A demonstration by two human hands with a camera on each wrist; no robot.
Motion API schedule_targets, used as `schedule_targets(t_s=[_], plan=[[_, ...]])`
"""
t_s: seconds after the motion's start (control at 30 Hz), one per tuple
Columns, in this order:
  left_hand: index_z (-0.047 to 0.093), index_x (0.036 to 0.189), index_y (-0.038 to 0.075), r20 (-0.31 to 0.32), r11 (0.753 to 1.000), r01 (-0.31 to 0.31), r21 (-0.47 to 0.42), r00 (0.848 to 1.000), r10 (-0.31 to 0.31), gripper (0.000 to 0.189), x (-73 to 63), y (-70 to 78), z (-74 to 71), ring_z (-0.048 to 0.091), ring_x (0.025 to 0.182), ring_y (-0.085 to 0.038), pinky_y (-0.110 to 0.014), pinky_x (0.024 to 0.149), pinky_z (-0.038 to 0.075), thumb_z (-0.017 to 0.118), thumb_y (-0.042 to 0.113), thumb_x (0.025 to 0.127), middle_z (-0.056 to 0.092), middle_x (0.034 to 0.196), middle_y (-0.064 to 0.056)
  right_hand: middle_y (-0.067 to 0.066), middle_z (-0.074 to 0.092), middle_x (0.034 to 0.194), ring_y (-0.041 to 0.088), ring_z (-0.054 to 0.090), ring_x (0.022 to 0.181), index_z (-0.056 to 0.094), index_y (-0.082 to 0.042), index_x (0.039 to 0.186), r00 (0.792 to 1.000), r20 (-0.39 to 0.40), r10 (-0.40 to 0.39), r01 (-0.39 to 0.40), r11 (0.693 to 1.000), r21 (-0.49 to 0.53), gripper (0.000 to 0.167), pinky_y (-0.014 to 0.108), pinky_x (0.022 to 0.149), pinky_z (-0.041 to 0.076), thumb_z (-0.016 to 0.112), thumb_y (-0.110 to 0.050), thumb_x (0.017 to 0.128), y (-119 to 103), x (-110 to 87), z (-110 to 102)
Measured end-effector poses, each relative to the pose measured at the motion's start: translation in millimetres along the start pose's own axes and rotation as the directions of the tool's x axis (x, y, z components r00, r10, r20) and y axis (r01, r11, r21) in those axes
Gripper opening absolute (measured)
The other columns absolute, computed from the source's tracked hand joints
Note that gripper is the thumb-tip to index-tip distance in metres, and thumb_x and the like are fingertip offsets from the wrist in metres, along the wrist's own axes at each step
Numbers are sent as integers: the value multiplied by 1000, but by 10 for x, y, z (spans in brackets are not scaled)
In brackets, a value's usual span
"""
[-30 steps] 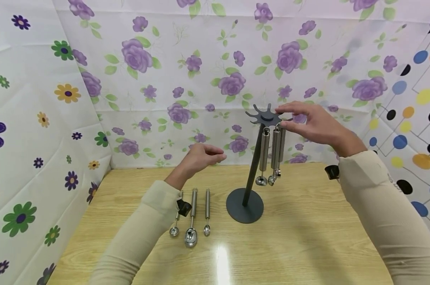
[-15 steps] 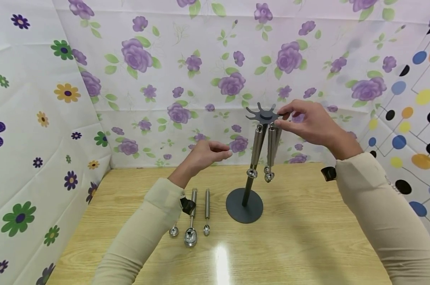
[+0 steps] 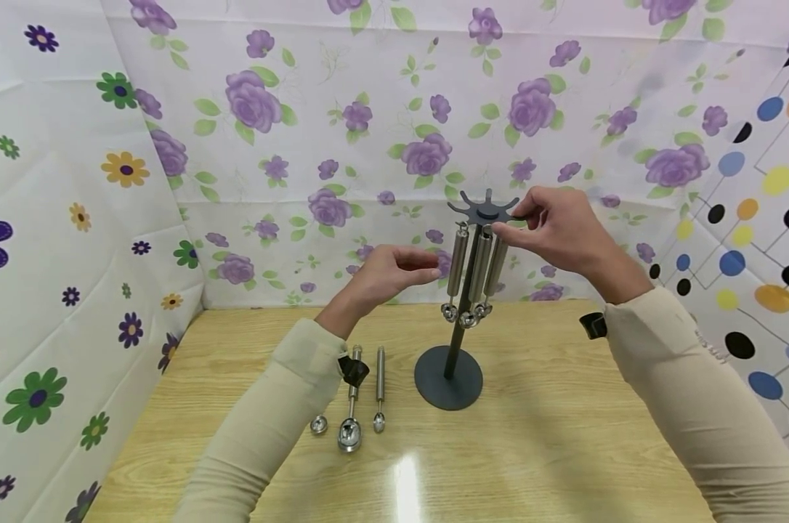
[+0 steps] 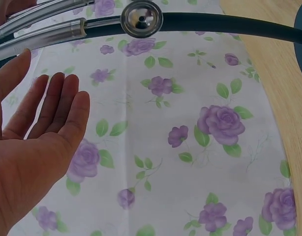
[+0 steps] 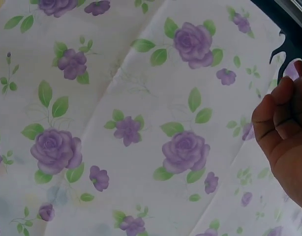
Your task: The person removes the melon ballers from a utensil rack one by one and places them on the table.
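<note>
A dark grey utensil stand has a round base [image 3: 448, 392] and a star-shaped hook top [image 3: 486, 212]. Steel melon ballers [image 3: 458, 261] hang from its hooks, bowls downward. My right hand [image 3: 558, 229] pinches the right edge of the hook top between thumb and fingers; the right wrist view shows those curled fingers [image 5: 281, 123] at the hooks. Left of the stand, my left hand [image 3: 388, 280] is raised in the air with extended fingers, holding nothing. In the left wrist view its palm [image 4: 38, 157] lies below a hanging baller [image 4: 142, 18].
Several steel scoops lie on the wooden table [image 3: 538, 436] left of the base: a large one [image 3: 350, 434], a slim one [image 3: 380, 385] and a small one [image 3: 319, 424], partly hidden by the left sleeve. A flowered cloth [image 3: 290, 167] hangs behind the table.
The hook top has turned, carrying the hanging melon ballers leftward across the post. My right hand has moved slightly left with it. My left hand has moved right, nearer the stand.
</note>
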State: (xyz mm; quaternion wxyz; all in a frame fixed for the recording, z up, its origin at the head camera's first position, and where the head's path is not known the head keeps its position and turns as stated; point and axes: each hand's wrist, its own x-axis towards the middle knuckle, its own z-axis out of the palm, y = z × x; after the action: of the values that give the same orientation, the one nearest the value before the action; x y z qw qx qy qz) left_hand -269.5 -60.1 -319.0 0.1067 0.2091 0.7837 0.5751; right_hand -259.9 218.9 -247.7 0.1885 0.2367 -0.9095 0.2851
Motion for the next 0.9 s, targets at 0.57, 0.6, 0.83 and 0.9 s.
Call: schedule_targets(t_s=[0.57,0.6,0.83,0.9], plan=[[64,132,2,-40,998,-53,-36,998,52,39,75,27,-4,63,114,-23,-38,99,51,71,14,95,65,129,-15,13,64,71,22,53,54,65,0,79,985,-170,-9,-21,984,-174,38,40,59,47,75,-36,89,-299,-68,187],[64,132,2,-43,998,-52,-34,998,51,39,79,28,-6,63,114,-23,-36,98,52,71,14,95,64,129,-15,12,63,71,22,52,54,65,-1,79,986,-166,-13,-17,985,-174,38,39,58,46,76,-36,89,-304,-72,189],[65,130,1,-39,997,-56,-57,998,54,37,115,26,12,64,112,-23,-34,95,53,71,11,95,66,127,-15,9,50,74,22,43,65,63,-2,91,996,-72,-59,54,996,-76,37,35,62,36,82,-33,86,-233,-99,100],[66,129,1,-38,996,-62,-63,997,60,36,122,34,17,65,111,-23,-34,95,54,71,10,94,67,124,-14,9,48,76,22,41,68,64,-1,94,993,-78,-89,86,996,-33,33,34,64,35,81,-29,87,-184,-100,52]])
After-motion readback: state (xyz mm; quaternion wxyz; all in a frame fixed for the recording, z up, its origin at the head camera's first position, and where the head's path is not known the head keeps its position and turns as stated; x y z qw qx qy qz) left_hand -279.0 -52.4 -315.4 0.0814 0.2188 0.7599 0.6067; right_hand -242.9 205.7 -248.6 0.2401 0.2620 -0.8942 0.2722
